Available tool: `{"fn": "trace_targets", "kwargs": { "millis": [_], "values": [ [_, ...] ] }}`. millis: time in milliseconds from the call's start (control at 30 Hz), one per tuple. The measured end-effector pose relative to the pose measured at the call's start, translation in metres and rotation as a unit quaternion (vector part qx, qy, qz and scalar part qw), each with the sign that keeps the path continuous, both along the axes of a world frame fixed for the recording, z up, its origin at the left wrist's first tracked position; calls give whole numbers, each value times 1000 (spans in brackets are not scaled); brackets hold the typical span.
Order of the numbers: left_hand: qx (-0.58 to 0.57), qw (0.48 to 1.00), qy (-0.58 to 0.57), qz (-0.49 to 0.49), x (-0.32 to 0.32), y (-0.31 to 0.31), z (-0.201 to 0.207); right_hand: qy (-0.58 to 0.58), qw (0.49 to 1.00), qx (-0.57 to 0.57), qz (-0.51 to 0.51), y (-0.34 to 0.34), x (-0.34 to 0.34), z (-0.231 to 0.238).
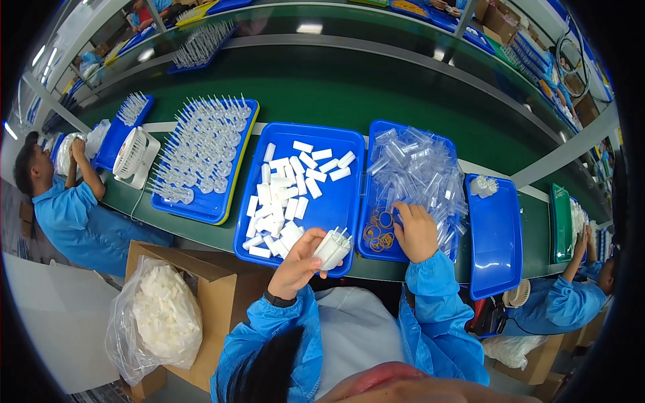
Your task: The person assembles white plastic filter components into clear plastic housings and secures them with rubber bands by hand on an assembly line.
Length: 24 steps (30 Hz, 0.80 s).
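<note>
My left hand [295, 267] is closed round a bundle of white plastic tubes [332, 250], from whose upper ends several thin prongs stick out. It is just above the near edge of a blue tray [344, 195], in which many loose white tubes [277, 201] lie. Over a second blue tray [396, 254], to the right, is my right hand [416, 232]; its thumb and forefinger are apart, with nothing visible between them. Brown rubber bands [377, 236] lie beside its fingertips. Clear plastic sleeves [416, 168] are heaped in the same tray.
Left stands a blue tray [225, 201] of upright clear pieces with thin stems, beside a white fan [134, 156]. Right is another blue tray [497, 248] with a small white bundle [484, 186]. A carton [218, 295] with a bag of white parts [164, 312] stands lower left. Co-workers sit at both sides.
</note>
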<state>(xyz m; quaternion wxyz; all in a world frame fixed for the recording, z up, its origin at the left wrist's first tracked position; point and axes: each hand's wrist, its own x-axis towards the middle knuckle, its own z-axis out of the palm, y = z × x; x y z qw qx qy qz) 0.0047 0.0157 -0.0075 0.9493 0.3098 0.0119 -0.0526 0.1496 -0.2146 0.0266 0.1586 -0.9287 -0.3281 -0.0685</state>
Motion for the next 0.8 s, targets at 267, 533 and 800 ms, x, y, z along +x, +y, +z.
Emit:
{"fn": "trace_targets", "kwargs": {
  "millis": [267,533,800],
  "values": [
    [40,999,-4,-15,0,5,1,24,999,31,-7,-1,-2,7],
    [85,996,31,-24,-1,-4,6,142,965,219,26,-11,-7,29],
    [143,989,26,22,1,-11,4,322,829,455,54,-6,-21,31]
  ]
}}
